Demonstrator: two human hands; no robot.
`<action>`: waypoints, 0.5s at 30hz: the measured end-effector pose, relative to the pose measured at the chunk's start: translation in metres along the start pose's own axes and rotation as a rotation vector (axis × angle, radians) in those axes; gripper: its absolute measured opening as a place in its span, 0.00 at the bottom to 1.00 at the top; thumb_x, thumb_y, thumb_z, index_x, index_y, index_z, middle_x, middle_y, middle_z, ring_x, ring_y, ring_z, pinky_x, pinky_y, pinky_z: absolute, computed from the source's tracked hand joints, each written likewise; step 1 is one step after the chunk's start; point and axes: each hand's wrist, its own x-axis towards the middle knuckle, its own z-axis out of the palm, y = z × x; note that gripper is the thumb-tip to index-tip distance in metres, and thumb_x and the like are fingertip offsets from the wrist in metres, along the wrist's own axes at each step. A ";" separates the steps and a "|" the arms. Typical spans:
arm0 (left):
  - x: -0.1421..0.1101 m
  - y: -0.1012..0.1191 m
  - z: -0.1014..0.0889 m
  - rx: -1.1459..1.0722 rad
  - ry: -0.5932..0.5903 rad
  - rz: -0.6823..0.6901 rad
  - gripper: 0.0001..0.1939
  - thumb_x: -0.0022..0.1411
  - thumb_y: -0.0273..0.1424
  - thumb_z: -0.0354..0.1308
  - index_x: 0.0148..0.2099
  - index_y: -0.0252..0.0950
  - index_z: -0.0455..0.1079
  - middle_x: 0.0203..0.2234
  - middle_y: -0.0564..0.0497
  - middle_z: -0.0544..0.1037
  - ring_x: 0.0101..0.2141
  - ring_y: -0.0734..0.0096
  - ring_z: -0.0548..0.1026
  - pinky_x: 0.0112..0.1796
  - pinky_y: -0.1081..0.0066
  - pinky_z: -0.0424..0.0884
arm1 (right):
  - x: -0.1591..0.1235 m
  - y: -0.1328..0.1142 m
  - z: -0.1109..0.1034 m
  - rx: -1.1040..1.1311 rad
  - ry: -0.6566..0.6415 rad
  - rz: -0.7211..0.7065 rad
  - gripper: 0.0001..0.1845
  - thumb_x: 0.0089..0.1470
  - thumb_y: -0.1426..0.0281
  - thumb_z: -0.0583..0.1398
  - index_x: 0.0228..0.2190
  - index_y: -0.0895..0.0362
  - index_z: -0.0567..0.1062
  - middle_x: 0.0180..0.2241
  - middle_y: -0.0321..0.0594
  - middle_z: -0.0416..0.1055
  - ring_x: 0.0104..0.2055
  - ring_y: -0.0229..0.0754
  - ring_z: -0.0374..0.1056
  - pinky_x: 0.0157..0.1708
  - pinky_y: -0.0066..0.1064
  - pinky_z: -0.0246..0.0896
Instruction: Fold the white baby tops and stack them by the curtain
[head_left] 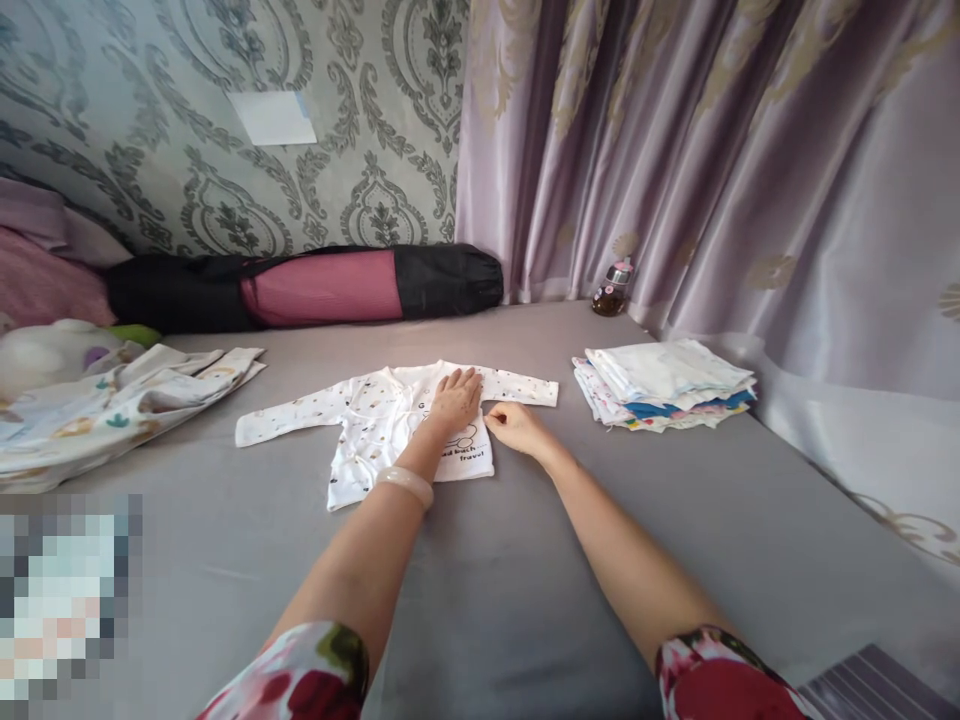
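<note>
A small white baby shirt point(375, 415) with tiny prints lies spread flat on the grey bed point(480, 580), its sleeves stretched left and right. My left hand point(455, 398) rests flat on the shirt's chest, fingers stretched out. My right hand point(512, 424) is at the shirt's right edge, just under the right sleeve, fingers pinched on the fabric there. A pale bangle sits on my left wrist.
A stack of folded cloths point(664, 385) lies to the right of the shirt. A heap of unfolded printed fabric point(112, 400) lies at the left. A black and pink rolled bag point(315, 285) lies along the wall, a small bottle point(613, 288) stands by the curtain.
</note>
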 end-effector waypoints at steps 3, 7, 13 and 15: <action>0.000 0.003 -0.003 0.001 -0.019 -0.011 0.24 0.70 0.33 0.40 0.66 0.39 0.59 0.66 0.47 0.59 0.66 0.55 0.54 0.64 0.52 0.48 | 0.009 0.006 -0.014 0.073 -0.002 0.018 0.13 0.54 0.67 0.56 0.23 0.58 0.75 0.21 0.32 0.69 0.25 0.35 0.63 0.25 0.25 0.50; 0.002 0.001 -0.001 -0.058 0.017 -0.035 0.24 0.70 0.33 0.41 0.65 0.37 0.60 0.66 0.45 0.60 0.66 0.54 0.54 0.64 0.52 0.49 | 0.020 0.014 -0.045 -0.141 0.265 0.214 0.12 0.56 0.69 0.55 0.31 0.56 0.79 0.31 0.38 0.76 0.35 0.40 0.70 0.33 0.26 0.58; 0.006 -0.010 0.007 -0.184 0.122 -0.055 0.22 0.68 0.31 0.43 0.60 0.34 0.65 0.61 0.44 0.67 0.64 0.56 0.57 0.63 0.57 0.54 | 0.025 0.027 -0.068 -0.367 0.412 0.534 0.19 0.57 0.65 0.58 0.48 0.60 0.76 0.49 0.54 0.72 0.51 0.49 0.69 0.47 0.32 0.62; 0.007 -0.013 0.010 -0.189 0.144 -0.051 0.21 0.67 0.31 0.44 0.59 0.33 0.66 0.60 0.44 0.68 0.63 0.55 0.59 0.62 0.57 0.56 | 0.026 0.030 -0.067 -0.343 0.372 0.579 0.21 0.57 0.64 0.58 0.50 0.61 0.74 0.51 0.55 0.71 0.52 0.50 0.69 0.48 0.33 0.62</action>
